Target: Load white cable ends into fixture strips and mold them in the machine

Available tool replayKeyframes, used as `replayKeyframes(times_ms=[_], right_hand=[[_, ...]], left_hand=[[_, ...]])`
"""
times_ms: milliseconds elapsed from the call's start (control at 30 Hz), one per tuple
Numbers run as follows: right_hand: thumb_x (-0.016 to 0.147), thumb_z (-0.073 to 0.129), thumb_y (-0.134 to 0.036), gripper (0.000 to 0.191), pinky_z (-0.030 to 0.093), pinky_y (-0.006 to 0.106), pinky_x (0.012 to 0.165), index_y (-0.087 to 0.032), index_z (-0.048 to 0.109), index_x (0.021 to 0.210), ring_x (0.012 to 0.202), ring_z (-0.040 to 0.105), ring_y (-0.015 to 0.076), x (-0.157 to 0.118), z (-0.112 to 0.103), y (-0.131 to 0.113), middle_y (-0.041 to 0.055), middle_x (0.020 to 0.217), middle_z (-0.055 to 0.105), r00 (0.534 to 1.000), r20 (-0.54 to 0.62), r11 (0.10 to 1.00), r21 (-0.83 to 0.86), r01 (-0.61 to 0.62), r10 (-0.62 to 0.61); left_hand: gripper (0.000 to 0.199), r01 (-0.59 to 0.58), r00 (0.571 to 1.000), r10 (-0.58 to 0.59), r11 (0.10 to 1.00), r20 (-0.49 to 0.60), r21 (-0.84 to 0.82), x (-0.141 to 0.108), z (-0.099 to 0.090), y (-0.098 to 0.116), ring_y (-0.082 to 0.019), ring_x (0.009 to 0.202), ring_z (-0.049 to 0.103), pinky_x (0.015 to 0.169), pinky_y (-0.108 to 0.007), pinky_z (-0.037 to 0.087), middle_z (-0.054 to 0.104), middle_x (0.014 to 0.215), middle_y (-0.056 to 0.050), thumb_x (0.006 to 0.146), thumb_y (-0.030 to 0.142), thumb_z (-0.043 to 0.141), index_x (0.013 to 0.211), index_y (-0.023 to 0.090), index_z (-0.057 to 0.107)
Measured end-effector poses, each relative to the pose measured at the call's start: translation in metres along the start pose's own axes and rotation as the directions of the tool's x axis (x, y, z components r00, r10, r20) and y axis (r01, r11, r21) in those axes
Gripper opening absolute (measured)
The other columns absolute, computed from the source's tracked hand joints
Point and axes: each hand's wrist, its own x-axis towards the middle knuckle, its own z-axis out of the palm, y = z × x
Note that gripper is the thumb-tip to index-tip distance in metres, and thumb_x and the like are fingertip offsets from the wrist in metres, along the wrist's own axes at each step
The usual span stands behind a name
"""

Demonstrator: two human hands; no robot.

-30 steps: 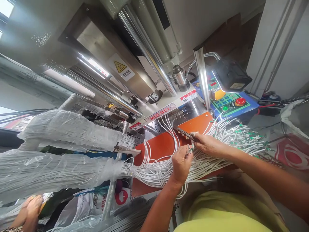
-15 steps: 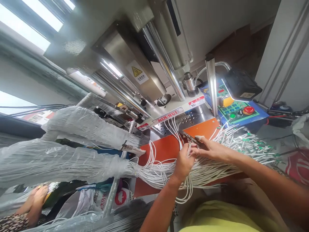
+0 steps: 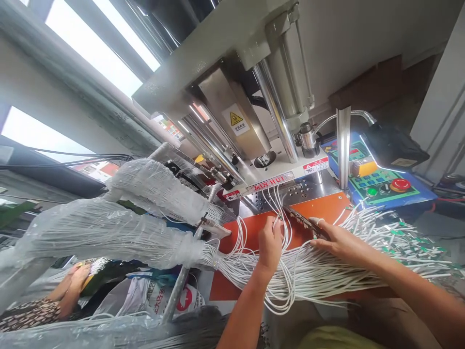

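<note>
- Pinched a thin white wire tip between thumb and finger of the left hand [image 3: 271, 245].
- Held a dark metal strip [image 3: 303, 220] in the closed fingers of the right hand [image 3: 339, 242], above the orange board [image 3: 254, 223].
- Had lots of white wires [image 3: 319, 278] lying on the board, many with green ends [image 3: 401, 223].
- Had a few already reaching the machine [image 3: 196, 72]; could not tell how many were done.
- Moved hands apart since the earlier picture.
</note>
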Motion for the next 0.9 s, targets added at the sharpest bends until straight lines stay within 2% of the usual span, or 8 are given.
replayKeyframes(times_ms=[67, 133, 267, 433, 533, 600, 733, 900], right_hand=[[0.084, 0.057, -0.045, 0.055, 0.043, 0.039, 0.096, -0.026, 0.043, 0.134, 0.110, 0.058, 0.0262, 0.000, 0.001, 0.001, 0.0063, 0.121, 0.063, 1.000, -0.003, 1.000, 0.003, 0.000, 0.000], [0.084, 0.057, -0.045, 0.054, 0.043, 0.040, 0.095, -0.025, 0.045, 0.133, 0.108, 0.059, 0.0266, 0.000, 0.001, 0.001, 0.0068, 0.119, 0.063, 1.000, -0.014, 1.000, -0.008, 0.007, -0.007], [0.083, 0.056, -0.046, 0.055, 0.045, 0.039, 0.089, -0.025, 0.046, 0.133, 0.101, 0.061, 0.0271, -0.002, -0.001, -0.002, 0.0069, 0.112, 0.066, 0.999, -0.045, 0.997, -0.071, -0.006, 0.003], [0.084, 0.054, -0.049, 0.056, 0.046, 0.035, 0.081, -0.023, 0.046, 0.133, 0.096, 0.062, 0.0262, -0.001, -0.002, -0.003, 0.0069, 0.106, 0.067, 0.999, -0.041, 0.991, -0.132, -0.039, 0.034], [0.083, 0.055, -0.049, 0.056, 0.045, 0.034, 0.079, -0.023, 0.046, 0.132, 0.093, 0.062, 0.0258, 0.000, -0.001, -0.002, 0.0066, 0.103, 0.068, 0.997, -0.057, 0.988, -0.143, -0.053, 0.045], [0.083, 0.055, -0.049, 0.054, 0.045, 0.033, 0.078, -0.024, 0.048, 0.130, 0.092, 0.063, 0.0259, 0.000, -0.001, -0.002, 0.0062, 0.101, 0.068, 0.997, -0.067, 0.989, -0.142, -0.048, 0.038], [0.082, 0.056, -0.048, 0.055, 0.045, 0.033, 0.078, -0.024, 0.049, 0.131, 0.093, 0.063, 0.0265, -0.001, -0.001, -0.001, 0.0067, 0.102, 0.069, 0.996, -0.081, 0.990, -0.133, -0.043, 0.032], [0.081, 0.057, -0.047, 0.056, 0.045, 0.034, 0.079, -0.025, 0.049, 0.133, 0.092, 0.063, 0.0266, -0.001, -0.001, -0.001, 0.0063, 0.100, 0.069, 0.996, -0.083, 0.991, -0.125, -0.052, 0.042]], left_hand=[[0.022, 0.011, 1.000, -0.011, 0.992, 0.005, -0.122, 0.000, -0.002, 0.001, -0.008, 0.045, 0.051, 0.051, -0.020, 0.042, 0.071, 0.079, -0.002, 0.094, 0.028, 0.044, 0.107, 0.018, 0.057], [0.028, 0.030, 0.998, -0.019, 0.981, 0.058, -0.190, 0.000, -0.002, 0.002, -0.007, 0.045, 0.049, 0.049, -0.019, 0.043, 0.073, 0.083, -0.003, 0.093, 0.028, 0.046, 0.117, 0.018, 0.056], [0.023, -0.012, 0.992, 0.037, 0.978, 0.118, -0.207, -0.001, 0.006, 0.001, -0.010, 0.062, 0.062, 0.059, -0.020, 0.049, 0.074, 0.090, -0.006, 0.087, 0.032, 0.057, 0.099, 0.016, 0.068], [0.021, -0.063, 0.975, 0.107, 0.973, 0.193, -0.223, -0.004, 0.018, -0.002, -0.011, 0.056, 0.060, 0.054, -0.020, 0.049, 0.069, 0.068, -0.002, 0.083, 0.035, 0.065, 0.087, 0.015, 0.071], [0.016, -0.188, 0.944, 0.238, 0.957, 0.229, -0.221, -0.006, 0.021, -0.004, -0.013, 0.072, 0.066, 0.069, -0.022, 0.053, 0.073, 0.081, -0.004, 0.085, 0.030, 0.063, 0.089, 0.017, 0.072], [0.014, -0.244, 0.925, 0.290, 0.948, 0.243, -0.204, -0.006, 0.022, -0.005, -0.014, 0.077, 0.067, 0.074, -0.024, 0.053, 0.074, 0.086, -0.005, 0.085, 0.027, 0.063, 0.090, 0.018, 0.073], [0.013, -0.285, 0.914, 0.319, 0.945, 0.252, -0.164, -0.006, 0.022, -0.003, -0.014, 0.078, 0.066, 0.075, -0.024, 0.052, 0.073, 0.086, -0.004, 0.086, 0.025, 0.061, 0.089, 0.019, 0.073], [0.015, -0.236, 0.927, 0.265, 0.962, 0.264, -0.138, -0.007, 0.024, -0.001, -0.013, 0.074, 0.065, 0.072, -0.022, 0.051, 0.073, 0.084, -0.004, 0.087, 0.028, 0.061, 0.089, 0.019, 0.072]])
